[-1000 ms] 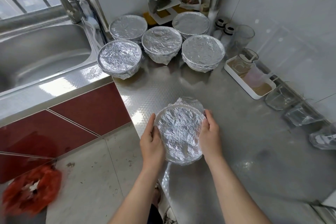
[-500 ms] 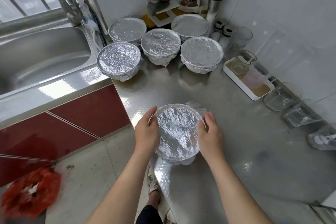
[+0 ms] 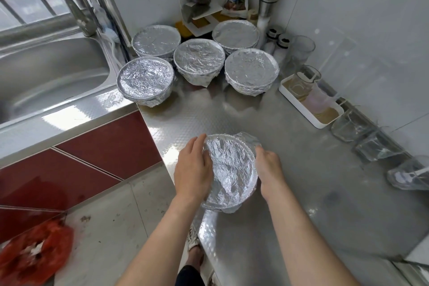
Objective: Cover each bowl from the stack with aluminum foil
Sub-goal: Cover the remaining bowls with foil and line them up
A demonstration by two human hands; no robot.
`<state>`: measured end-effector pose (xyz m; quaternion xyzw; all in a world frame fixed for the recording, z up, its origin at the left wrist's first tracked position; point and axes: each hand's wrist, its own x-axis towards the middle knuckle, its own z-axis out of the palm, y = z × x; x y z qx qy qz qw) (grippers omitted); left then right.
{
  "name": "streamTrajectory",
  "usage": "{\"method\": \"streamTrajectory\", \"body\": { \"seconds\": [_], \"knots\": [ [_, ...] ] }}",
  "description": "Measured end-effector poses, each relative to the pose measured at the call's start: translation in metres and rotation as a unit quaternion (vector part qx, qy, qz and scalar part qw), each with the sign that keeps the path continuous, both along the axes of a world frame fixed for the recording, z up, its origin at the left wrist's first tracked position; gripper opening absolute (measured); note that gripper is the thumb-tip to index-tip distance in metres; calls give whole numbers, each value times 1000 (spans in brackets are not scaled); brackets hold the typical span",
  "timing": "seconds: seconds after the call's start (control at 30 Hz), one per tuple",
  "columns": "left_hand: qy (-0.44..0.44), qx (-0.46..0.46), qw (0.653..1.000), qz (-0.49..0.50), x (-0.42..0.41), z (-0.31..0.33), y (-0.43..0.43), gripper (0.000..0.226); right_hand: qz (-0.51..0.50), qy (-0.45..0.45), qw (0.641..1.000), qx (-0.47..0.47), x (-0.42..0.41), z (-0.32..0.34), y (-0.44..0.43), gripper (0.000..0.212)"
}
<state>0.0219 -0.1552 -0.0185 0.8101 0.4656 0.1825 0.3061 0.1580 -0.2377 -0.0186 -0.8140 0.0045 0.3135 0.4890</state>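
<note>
**Both hands are crimping foil around a bowl's rim**

The left hand (image 3: 193,169) is cupping one side of the bowl (image 3: 232,202), its fingers curling over the rim onto the foil (image 3: 229,167). The right hand (image 3: 269,169) is clasping the opposite side, fingers bent down along the wall. Between the palms the bowl appears to be resting on the steel counter (image 3: 313,193). This opposed hold is probably steadying the bowl while the foil skirt is being squeezed tight. A loose flap is sticking out just past the right fingertips, so the crimping looks unfinished there. Well beyond the grip, five wrapped bowls (image 3: 199,57) are standing clustered, likely parked clear of the working spot.
</note>
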Motion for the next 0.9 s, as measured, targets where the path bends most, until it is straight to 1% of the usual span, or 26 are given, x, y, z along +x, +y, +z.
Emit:
{"method": "streamTrajectory", "body": {
  "seconds": [0.07, 0.13, 0.2, 0.23, 0.33, 0.43, 0.5, 0.6, 0.7, 0.73, 0.77, 0.8, 0.83, 0.87, 0.9],
  "knots": [
    [-2, 8, 1000, 3, 0, 1, -1, 43, 46, -26, 998, -42, 1, 0, 10, 33],
    [-2, 11, 1000, 6, 0, 0, -2, 43, 90, -63, 991, -81, -2, 0, 16, 43],
    [-3, 13, 1000, 4, -1, 0, -2, 43, 128, -94, 982, -99, -5, -2, 19, 53],
    [-3, 14, 1000, 4, -1, 0, -2, 43, 145, -112, 977, -107, -7, -1, 19, 55],
    [-1, 19, 1000, 8, 0, 0, -3, 43, 189, -164, 962, -113, -10, 1, 15, 49],
    [1, 22, 1000, 7, 0, -3, -2, 43, 211, -199, 951, -106, -10, -2, 13, 40],
    [-2, 23, 1000, -1, 0, -5, -1, 43, 220, -211, 947, -105, -10, -1, 10, 33],
    [-5, 17, 1000, -21, 0, -5, 2, 42, 220, -215, 947, -98, -8, -4, 6, 30],
    [-25, 11, 999, -37, -4, -2, 7, 45, 215, -163, 961, -55, -7, -7, 0, 29],
    [-37, 11, 999, -23, -7, -1, 6, 46, 209, -144, 966, -51, -5, -5, -3, 35],
    [-52, 0, 999, 7, -11, 0, 2, 47, 199, -137, 969, -50, -5, -3, -5, 39],
    [-71, -30, 996, 51, -16, 1, -4, 47, 195, -143, 969, -47, -5, -4, -8, 35],
    [-94, -76, 988, 93, -19, 3, -13, 46, 194, -160, 967, -43, -4, -6, -10, 23],
    [-118, -128, 976, 129, -25, 5, -23, 46, 193, -172, 965, -49, -8, -6, -11, 19],
    [-145, -175, 961, 156, -26, 5, -32, 46, 188, -185, 963, -58, -10, -7, -12, 22]
  ]
}}
